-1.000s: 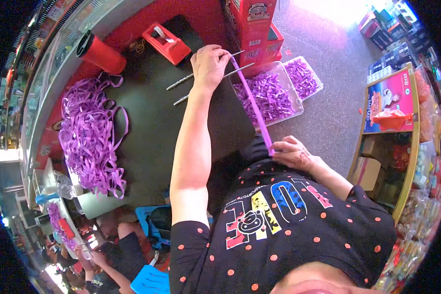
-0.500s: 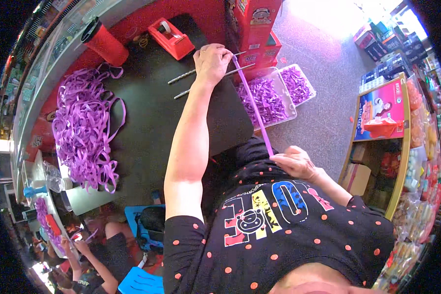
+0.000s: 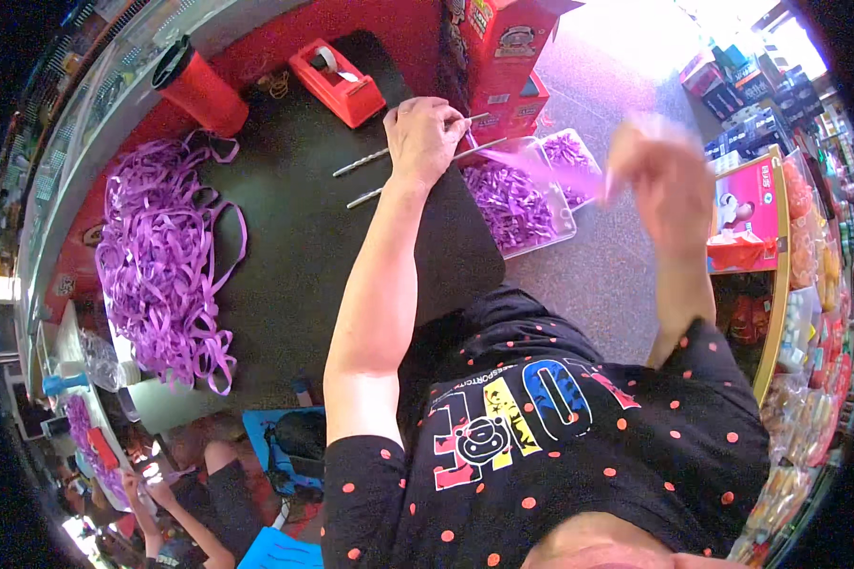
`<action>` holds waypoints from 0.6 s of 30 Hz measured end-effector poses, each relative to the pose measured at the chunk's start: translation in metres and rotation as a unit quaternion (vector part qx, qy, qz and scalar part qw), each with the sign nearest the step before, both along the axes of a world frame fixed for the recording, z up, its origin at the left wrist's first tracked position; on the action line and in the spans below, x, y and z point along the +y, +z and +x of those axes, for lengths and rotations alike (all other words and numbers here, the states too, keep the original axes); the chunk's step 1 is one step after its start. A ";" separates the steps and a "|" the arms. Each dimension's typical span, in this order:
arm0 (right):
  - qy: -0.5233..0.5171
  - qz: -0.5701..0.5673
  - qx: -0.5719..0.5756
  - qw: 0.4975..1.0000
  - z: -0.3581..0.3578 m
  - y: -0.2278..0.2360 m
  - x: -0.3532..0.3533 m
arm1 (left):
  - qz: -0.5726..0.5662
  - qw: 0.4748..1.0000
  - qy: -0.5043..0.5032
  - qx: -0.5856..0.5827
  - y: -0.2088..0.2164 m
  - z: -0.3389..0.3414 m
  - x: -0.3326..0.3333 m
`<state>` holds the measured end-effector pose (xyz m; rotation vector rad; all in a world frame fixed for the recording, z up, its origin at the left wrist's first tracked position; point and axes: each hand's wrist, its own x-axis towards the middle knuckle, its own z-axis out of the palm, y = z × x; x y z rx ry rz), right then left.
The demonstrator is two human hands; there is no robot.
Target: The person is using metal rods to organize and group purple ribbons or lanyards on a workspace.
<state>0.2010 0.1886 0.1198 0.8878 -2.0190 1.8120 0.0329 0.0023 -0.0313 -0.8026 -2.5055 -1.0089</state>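
Observation:
My left hand (image 3: 423,142) rests at the far right corner of the dark table (image 3: 304,275), fingers pinched on the near end of a purple ribbon (image 3: 546,172). Two thin metal rods lie side by side there: the far rod (image 3: 362,162) passes under my fingers, and the near rod (image 3: 364,199) passes under the hand. My right hand (image 3: 659,175), smeared by motion, is raised out to the right over the floor. The ribbon stretches from the left hand to its closed fingers. How the ribbon sits around the rods is hidden.
A heap of purple ribbon (image 3: 166,270) covers the table's left side. Behind are a red tape dispenser (image 3: 340,83) and red tumbler (image 3: 204,95). Clear tubs (image 3: 571,226) of purple pieces stand past the right edge, beside red boxes (image 3: 505,57). Another person's hands (image 3: 147,488) work at lower left.
My right hand has swung up and away from beside my body, carrying the ribbon's end, so the ribbon now runs rightward. My left hand stays at the rods, slightly shifted in view.

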 end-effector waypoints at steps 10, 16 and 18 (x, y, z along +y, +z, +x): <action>-0.018 -0.189 -0.187 0.964 -0.283 -0.061 -0.020 | -0.008 0.999 -0.005 -0.034 -0.002 -0.001 -0.004; -0.068 -0.146 -0.314 0.936 -0.320 -0.181 -0.023 | -0.036 0.999 0.012 -0.016 -0.004 0.000 -0.007; -0.049 -0.178 -0.377 0.907 -0.317 -0.217 -0.027 | -0.036 0.999 0.019 -0.015 -0.004 0.001 -0.007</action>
